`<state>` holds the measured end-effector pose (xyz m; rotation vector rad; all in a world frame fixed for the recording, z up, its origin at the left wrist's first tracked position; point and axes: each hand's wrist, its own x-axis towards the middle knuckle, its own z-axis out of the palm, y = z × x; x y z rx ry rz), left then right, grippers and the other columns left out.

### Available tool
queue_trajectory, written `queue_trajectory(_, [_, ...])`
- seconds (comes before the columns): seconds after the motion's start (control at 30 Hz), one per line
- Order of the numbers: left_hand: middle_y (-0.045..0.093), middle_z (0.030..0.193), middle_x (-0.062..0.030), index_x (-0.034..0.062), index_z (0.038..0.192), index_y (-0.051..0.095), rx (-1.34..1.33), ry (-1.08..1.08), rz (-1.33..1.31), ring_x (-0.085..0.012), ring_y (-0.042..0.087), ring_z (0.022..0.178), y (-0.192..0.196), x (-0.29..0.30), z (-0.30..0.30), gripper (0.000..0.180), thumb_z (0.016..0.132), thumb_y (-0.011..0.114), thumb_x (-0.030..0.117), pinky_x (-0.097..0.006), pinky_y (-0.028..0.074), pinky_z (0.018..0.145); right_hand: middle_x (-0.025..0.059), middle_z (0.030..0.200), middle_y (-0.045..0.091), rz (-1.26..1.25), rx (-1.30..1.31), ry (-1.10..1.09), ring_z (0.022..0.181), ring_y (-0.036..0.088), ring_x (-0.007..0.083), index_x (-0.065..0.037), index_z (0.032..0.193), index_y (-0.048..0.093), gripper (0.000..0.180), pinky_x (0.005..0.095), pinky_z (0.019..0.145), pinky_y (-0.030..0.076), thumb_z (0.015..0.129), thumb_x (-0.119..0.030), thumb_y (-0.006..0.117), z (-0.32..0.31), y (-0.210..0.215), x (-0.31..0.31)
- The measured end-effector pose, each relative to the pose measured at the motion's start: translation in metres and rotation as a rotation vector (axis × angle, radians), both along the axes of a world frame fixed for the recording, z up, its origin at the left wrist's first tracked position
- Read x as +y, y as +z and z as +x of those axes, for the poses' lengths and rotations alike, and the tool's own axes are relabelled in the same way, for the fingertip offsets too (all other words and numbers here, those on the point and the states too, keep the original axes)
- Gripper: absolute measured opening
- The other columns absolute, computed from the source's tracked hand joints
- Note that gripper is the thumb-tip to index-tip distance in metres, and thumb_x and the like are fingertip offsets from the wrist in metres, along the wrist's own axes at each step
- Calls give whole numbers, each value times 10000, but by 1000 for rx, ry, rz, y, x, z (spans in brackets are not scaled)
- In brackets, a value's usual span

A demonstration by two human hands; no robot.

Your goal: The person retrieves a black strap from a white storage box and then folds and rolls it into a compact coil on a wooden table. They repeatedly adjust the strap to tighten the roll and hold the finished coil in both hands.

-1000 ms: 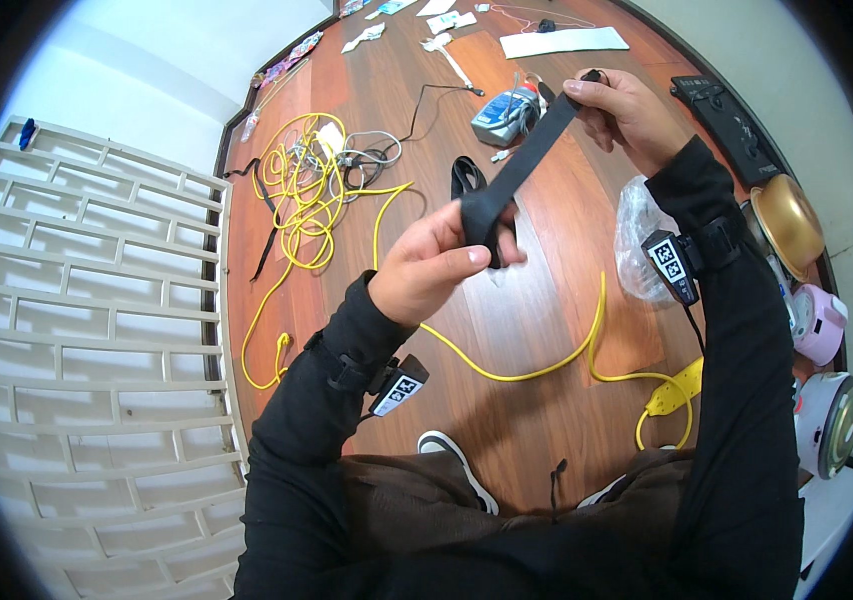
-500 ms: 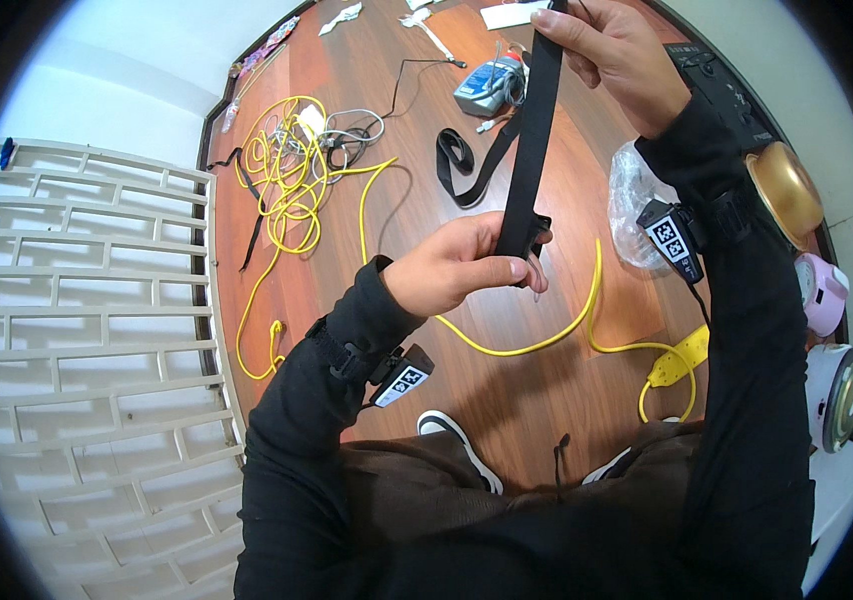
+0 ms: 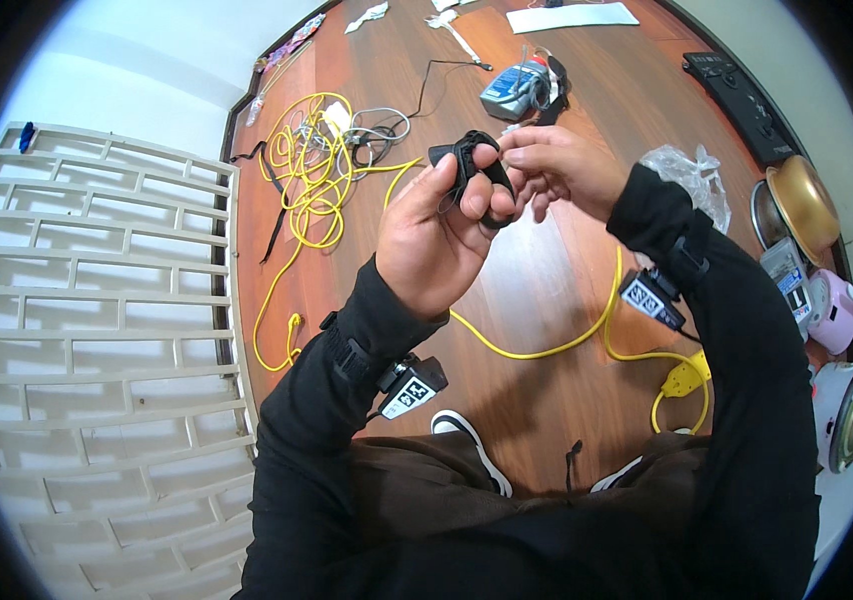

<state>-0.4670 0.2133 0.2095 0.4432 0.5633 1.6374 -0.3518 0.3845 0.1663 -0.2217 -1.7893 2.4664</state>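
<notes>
The black strap (image 3: 466,165) is folded into a bundle, raised in the air over the floor (image 3: 537,400). The left hand (image 3: 429,245) is closed around it, so this hand is the nearer one. The bundle slants from upper left to lower right. From the right hand (image 3: 569,172) it lies just to the left; these fingers are bent at its edge, but whether they pinch it, I cannot tell. I count one bundle, one gold bowl (image 3: 805,205), one clear bag (image 3: 692,180), one pink appliance (image 3: 835,312) and one white appliance (image 3: 833,415).
</notes>
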Motion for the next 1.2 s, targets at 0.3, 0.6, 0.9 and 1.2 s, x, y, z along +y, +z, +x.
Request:
queue_trajectory(0.3, [612,769,-69,-9,1129,561,105,23,79,-235,636,863,3,-2,-9,334,1024,380,252,-350,485,864,76,976,621,-16,243,-29,865,624,114,-3,1212,528,420,222,610,549,897,-254,647,-1,16,-21])
queue_trajectory(0.6, [685,866,-99,-10,1115,585,264,54,28,-219,666,875,-3,-6,-15,255,966,492,175,-311,518,833,73,1017,608,34,265,-44,807,624,111,-7,1172,533,395,214,603,545,871,-211,688,-3,13,-20])
queue_trajectory(0.9, [633,745,-53,16,980,602,365,120,-42,-192,639,756,5,-6,-8,128,907,573,116,-283,509,744,60,994,614,52,241,-24,807,604,89,-24,1198,516,368,211,663,527,895,-188,643,-3,15,-26])
queue_trajectory(1.2, [609,674,-31,30,856,619,508,170,-88,-130,618,609,0,-6,-11,105,862,667,123,-228,483,577,63,984,616,249,323,-169,827,592,86,-30,1105,506,264,208,643,489,872,-77,621,-5,16,-43])
